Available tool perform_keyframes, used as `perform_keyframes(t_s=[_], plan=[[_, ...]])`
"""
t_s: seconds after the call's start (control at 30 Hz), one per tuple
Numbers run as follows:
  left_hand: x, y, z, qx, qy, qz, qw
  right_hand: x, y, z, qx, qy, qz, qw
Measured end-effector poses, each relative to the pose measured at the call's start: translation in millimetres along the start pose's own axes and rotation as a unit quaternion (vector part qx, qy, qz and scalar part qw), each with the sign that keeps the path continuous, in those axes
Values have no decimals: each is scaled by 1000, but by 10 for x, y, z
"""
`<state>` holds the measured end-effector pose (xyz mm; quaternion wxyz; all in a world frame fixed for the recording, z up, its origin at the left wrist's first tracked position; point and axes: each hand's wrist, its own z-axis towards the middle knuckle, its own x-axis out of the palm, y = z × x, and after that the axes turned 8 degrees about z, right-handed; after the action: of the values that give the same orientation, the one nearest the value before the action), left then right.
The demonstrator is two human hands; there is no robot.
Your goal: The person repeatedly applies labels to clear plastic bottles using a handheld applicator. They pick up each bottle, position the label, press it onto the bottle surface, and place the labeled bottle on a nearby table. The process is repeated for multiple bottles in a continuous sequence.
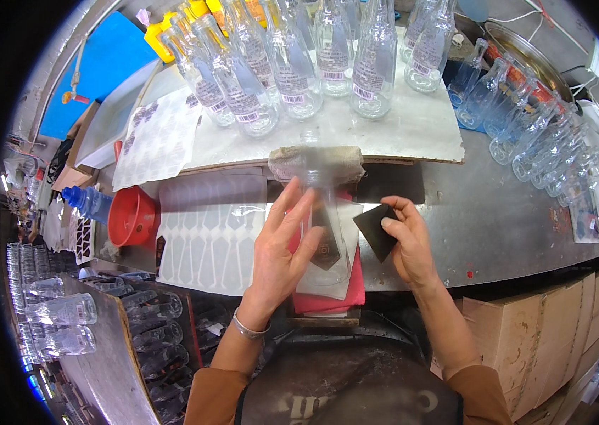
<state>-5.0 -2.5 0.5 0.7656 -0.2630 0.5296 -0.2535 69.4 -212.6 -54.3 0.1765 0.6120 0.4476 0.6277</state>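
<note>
A clear glass bottle (337, 273) lies in front of me with its neck pointing away over a rolled cloth (349, 161). On its side is a dark tie-shaped decal (326, 248). My left hand (280, 248) is beside the bottle, fingers stretched and apart, the thumb over the decal's edge; whether it touches the glass I cannot tell. Between the thumb and fingers of my right hand (409, 241) is a thin dark square scraper (376, 232), held just right of the bottle. Under the bottle are white sheets and a pink cloth (353, 290).
Several upright glass bottles (296, 85) stand on the white board beyond. A sheet of tie-shaped decals (207, 237) lies left, near a red tub (133, 216). More bottles (526, 134) stand at the right. Cardboard boxes (526, 333) are below right, crated bottles (161, 333) below left.
</note>
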Motion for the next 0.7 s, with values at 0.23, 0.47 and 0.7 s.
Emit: perform_keyframes(t_s=[0.23, 0.47, 0.7], plan=[[9, -19, 1, -4, -8, 6, 1000, 502, 429, 517, -181, 119, -293, 931], [15, -42, 18, 0, -9, 20, 1000, 702, 542, 717, -263, 138, -419, 858], [16, -31, 3, 3, -11, 24, 1000, 818, 597, 698, -279, 179, -427, 841]])
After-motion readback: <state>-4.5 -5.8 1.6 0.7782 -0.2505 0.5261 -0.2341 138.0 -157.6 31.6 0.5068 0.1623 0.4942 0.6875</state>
